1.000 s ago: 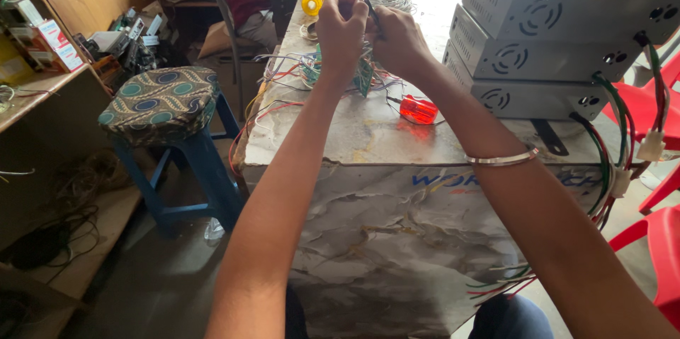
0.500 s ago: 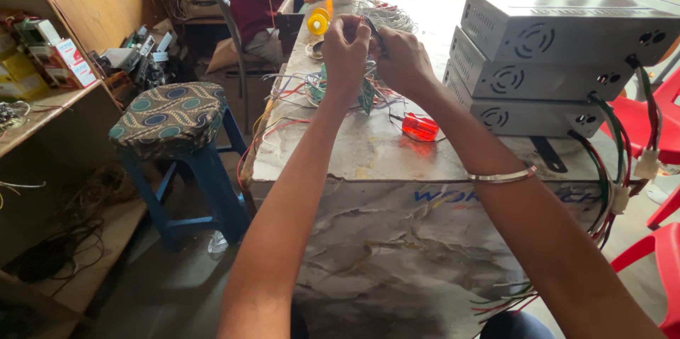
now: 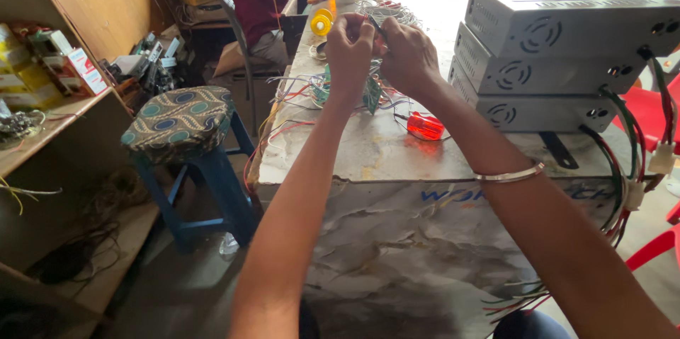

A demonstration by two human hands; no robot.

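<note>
Head view: left hand [image 3: 348, 47] & right hand [image 3: 409, 58] are pinching thin wires [image 3: 375, 27] together above the circuit board [image 3: 370, 92], at 12 o'clock on worktop [image 3: 368, 151]. Joining step underway; next move needs steady fingers. Red screwdriver [image 3: 423, 126] lying at 4 o'clock.

Both hands [image 3: 379, 52] raised over the workbench [image 3: 368, 148], circuit board [image 3: 370, 94] beneath them, screwdriver [image 3: 423, 126] just right, stacked metal boxes [image 3: 552, 55] far right, stool [image 3: 180, 119] left of the bench.
</note>
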